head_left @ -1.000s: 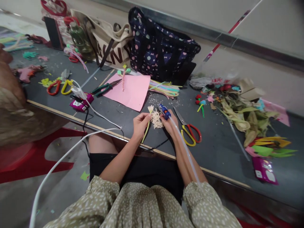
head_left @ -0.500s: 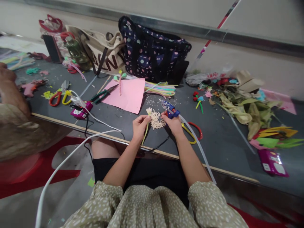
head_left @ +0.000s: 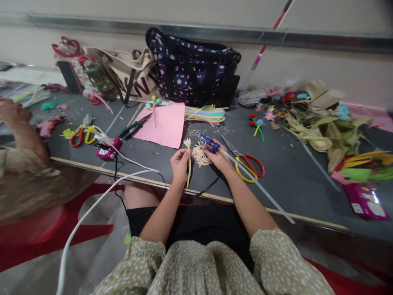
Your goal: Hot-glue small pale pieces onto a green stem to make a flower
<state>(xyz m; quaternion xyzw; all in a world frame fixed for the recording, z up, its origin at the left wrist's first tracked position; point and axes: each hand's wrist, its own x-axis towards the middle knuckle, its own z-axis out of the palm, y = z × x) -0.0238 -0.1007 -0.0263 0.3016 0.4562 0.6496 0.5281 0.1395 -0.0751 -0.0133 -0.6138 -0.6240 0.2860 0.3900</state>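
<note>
My left hand (head_left: pixel 179 163) pinches a thin yellow-green stem topped by a small pale fringed flower (head_left: pixel 187 143). My right hand (head_left: pixel 218 157) is closed round a blue glue gun (head_left: pixel 208 144) with a long clear glue stick (head_left: pixel 258 186) trailing back to the right. Its nozzle points left, close to a pale fringed paper tuft (head_left: pixel 200 155) lying on the dark table (head_left: pixel 285 180) between both hands. The gun's black cord (head_left: pixel 208 187) runs off the table's front edge.
Red-and-yellow scissors (head_left: pixel 247 166) lie right of my right hand. Behind are pink paper (head_left: pixel 164 125), green pliers (head_left: pixel 132 128), coloured straws (head_left: pixel 205 114), a dotted bag (head_left: pixel 190 67) and a beige tote (head_left: pixel 127 76). Husks (head_left: pixel 322 135) pile at right. Another person's arm (head_left: pixel 21 135) is at left.
My left hand has lifted the stem and flower clear of the tuft and moved it left. The glue gun's trailing stick has swung lower and rightward.
</note>
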